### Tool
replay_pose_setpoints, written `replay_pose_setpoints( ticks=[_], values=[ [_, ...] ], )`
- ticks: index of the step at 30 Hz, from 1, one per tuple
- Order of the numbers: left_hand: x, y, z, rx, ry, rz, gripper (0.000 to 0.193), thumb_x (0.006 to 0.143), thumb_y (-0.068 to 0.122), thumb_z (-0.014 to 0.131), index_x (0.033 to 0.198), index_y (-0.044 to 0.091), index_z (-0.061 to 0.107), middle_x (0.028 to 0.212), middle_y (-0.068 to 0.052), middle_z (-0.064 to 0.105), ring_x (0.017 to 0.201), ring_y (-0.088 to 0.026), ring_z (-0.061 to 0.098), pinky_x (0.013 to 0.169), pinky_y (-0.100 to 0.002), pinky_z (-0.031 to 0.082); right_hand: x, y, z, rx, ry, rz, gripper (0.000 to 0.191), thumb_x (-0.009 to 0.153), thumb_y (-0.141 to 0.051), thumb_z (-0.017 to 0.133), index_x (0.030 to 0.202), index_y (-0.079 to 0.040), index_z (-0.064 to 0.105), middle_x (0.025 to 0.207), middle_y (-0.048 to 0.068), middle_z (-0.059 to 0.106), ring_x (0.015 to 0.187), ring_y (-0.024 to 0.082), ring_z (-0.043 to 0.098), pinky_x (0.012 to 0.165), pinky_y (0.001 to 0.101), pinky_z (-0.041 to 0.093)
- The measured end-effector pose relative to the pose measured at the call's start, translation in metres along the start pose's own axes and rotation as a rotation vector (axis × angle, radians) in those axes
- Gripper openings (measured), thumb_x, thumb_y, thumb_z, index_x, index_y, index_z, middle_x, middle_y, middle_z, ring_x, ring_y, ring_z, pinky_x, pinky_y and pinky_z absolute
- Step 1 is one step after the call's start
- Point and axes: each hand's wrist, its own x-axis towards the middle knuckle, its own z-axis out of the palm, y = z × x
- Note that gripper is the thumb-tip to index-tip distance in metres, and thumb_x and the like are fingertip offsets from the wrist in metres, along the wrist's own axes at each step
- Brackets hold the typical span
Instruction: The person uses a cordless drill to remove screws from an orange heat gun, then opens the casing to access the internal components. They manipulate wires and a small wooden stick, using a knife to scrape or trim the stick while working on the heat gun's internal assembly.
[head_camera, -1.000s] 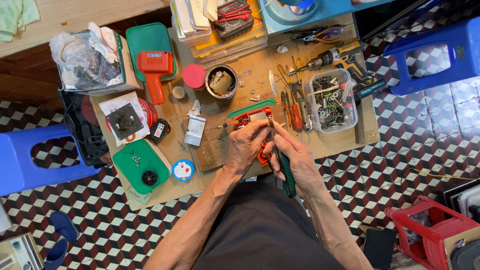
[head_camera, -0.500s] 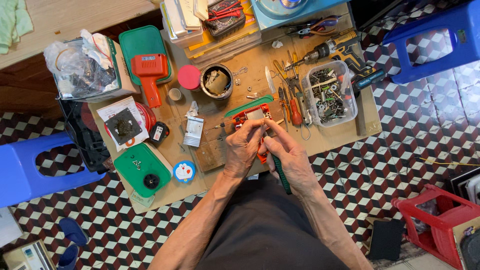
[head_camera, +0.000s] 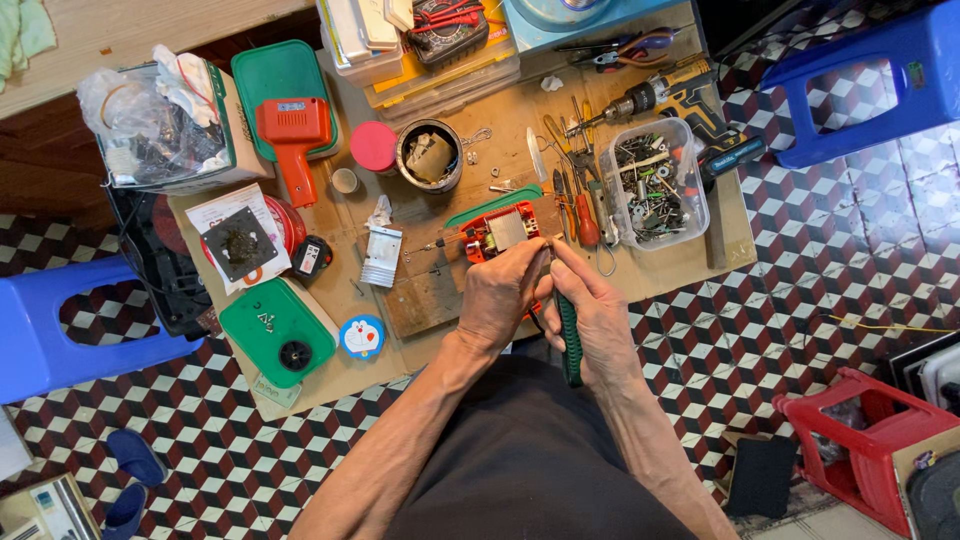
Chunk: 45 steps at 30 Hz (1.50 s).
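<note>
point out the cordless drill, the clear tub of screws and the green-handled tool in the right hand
cordless drill (head_camera: 690, 95), head view, on its body behind the chuck
clear tub of screws (head_camera: 655, 185), head view, on the heap of screws inside
green-handled tool (head_camera: 570, 340), head view, on the green handle below the right hand (head_camera: 600, 320)

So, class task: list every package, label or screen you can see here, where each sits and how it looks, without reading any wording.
Cardboard box: table's far left, green-edged, stuffed with clear bags.
Clear plastic tub: right of the hands, rectangular, full of screws.
Round sticker: near edge, blue and white cartoon face.
Printed paper sheet: left side, white, under a dark square part.
No screens visible.
</note>
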Motion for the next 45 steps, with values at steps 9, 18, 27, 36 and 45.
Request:
replay_pose_setpoints(
  ticks=[9,18,27,36,45],
  values=[
    [0.002,0.005,0.0,0.13,-0.052,0.084,0.025,0.091,0.013,0.073,0.114,0.007,0.067,0.098,-0.008,0.074,0.087,-0.024,0.074,0.073,-0.034,0.059,-0.004,-0.008,-0.006,0.19,-0.031,0.076,0.049,0.102,-0.021,0.058,0.148,-0.004,0.052,0.084,0.005,0.067,0.053,0.009,0.057,0.039,0.0207,0.045],
    [0.022,-0.001,-0.039,-0.893,-0.612,-0.547,0.029,0.098,0.028,0.071,0.113,0.004,0.074,0.099,-0.002,0.072,0.087,-0.007,0.065,0.078,-0.024,0.056,-0.032,-0.032,-0.036,0.487,-0.321,0.219,0.033,0.11,-0.02,0.05,0.138,-0.003,0.044,0.098,0.015,0.067,0.059,0.015,0.059,0.043,0.0225,0.043],
    [0.022,-0.003,-0.042,-0.995,-0.671,-0.67,0.028,0.094,0.03,0.077,0.103,0.003,0.075,0.083,0.0,0.066,0.069,-0.005,0.054,0.061,-0.022,0.044,-0.04,-0.023,-0.032,0.591,-0.468,0.216,0.043,0.109,-0.018,0.047,0.149,-0.002,0.04,0.1,0.02,0.069,0.06,0.015,0.061,0.044,0.0231,0.046],
    [0.029,0.006,-0.047,-0.854,-0.656,-0.665,0.023,0.09,0.029,0.077,0.097,0.008,0.077,0.077,0.003,0.067,0.064,-0.004,0.051,0.054,-0.021,0.039,-0.04,-0.019,-0.041,0.597,-0.431,0.221,0.039,0.108,-0.017,0.049,0.144,-0.003,0.042,0.098,0.018,0.068,0.06,0.016,0.062,0.043,0.0233,0.045],
    [0.032,-0.009,-0.05,-0.764,-0.684,-0.496,0.023,0.092,0.025,0.077,0.104,0.004,0.079,0.086,0.002,0.073,0.075,-0.003,0.061,0.065,-0.021,0.05,-0.037,-0.019,-0.039,0.565,-0.376,0.288,0.036,0.109,-0.019,0.049,0.14,-0.003,0.042,0.097,0.017,0.068,0.057,0.014,0.06,0.042,0.0228,0.044]
  ],
)
